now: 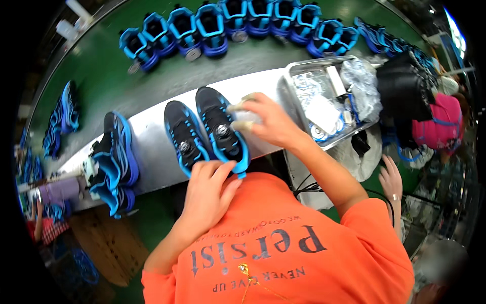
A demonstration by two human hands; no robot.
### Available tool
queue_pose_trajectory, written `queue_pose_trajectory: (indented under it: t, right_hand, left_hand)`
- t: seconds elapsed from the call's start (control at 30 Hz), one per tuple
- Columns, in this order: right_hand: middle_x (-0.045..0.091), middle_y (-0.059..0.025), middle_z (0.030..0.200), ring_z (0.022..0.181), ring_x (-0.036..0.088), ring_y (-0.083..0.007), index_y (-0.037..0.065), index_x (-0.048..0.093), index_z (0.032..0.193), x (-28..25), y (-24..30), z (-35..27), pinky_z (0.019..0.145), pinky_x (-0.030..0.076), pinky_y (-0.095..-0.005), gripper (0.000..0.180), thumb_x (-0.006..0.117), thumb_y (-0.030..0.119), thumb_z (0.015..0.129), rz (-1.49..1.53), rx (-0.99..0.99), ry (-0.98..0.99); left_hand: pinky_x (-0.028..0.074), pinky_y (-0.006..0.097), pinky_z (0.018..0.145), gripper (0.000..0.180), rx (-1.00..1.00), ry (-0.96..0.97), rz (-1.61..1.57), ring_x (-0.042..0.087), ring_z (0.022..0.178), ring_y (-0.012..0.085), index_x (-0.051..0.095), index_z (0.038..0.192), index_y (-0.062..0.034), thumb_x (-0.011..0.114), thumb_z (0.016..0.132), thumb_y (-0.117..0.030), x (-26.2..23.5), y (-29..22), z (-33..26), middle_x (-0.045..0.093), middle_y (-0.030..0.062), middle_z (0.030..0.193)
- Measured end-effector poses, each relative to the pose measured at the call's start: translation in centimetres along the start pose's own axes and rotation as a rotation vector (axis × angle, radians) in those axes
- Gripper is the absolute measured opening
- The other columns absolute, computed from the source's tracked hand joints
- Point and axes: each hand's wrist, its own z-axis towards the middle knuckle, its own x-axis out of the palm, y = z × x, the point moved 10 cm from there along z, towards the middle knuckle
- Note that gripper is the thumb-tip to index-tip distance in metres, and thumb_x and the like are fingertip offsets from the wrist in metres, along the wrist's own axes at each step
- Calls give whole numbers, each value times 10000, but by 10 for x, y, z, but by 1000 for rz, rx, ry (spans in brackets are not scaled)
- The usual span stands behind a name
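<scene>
A pair of black sneakers with blue trim stands side by side on the pale metal bench in front of me, toes pointing away. Round dials sit on their tongues. My left hand (210, 192) is curled over the heel of the left sneaker (183, 133), hiding part of its collar; its fingertips also lie close to the heel of the right sneaker (221, 126). My right hand (268, 120) is at the right side of that right sneaker, fingers spread, with pale finger covers on some tips. Whether those tips touch the upper is hard to tell.
More black and blue sneakers (112, 162) stand left on the bench. Several others (210, 30) line the green surface beyond. A metal tray (295, 83) of small parts and plastic bags sits right. A black bag (407, 78) and another person's hand (391, 177) are farther right.
</scene>
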Motion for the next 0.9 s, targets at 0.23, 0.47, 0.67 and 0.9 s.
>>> queue_pose_trajectory:
  t: [0.23, 0.47, 0.67, 0.9]
  right_hand:
    - [513, -344, 1301, 1184, 490, -501, -40, 545, 1292, -141, -189, -95, 1020, 397, -483, 534, 497, 393, 984, -556, 659, -220]
    - [623, -212, 1122, 1032, 586, -394, 13, 645, 1199, -109, -56, -21, 889, 471, -414, 324, 645, 119, 893, -403, 4, -336]
    - [641, -165, 1060, 978, 610, -359, 72, 675, 1184, -33, -8, 66, 868, 486, -406, 316, 666, 229, 910, -145, 7, -13]
    - [680, -141, 1022, 890, 651, -284, 84, 654, 1233, 28, 42, 176, 808, 509, -354, 332, 649, 206, 925, -149, -101, 196]
  left_hand:
    - [478, 473, 900, 679, -72, 188, 202, 557, 1017, 411, 473, 1435, -195, 744, 820, -298, 31, 27, -3, 558, 249, 1164]
    - [506, 351, 662, 208, -136, 74, -137, 629, 704, 217, 718, 966, -78, 752, 821, -224, -52, 49, 40, 656, 100, 770]
    - [451, 291, 566, 227, -144, -267, 22, 545, 595, 108, 715, 939, -49, 766, 822, -237, -226, 80, 44, 615, 51, 660]
    - [509, 429, 776, 345, -201, -610, 1046, 639, 832, 345, 660, 1086, -37, 721, 824, -254, -350, 206, 96, 677, 174, 898]
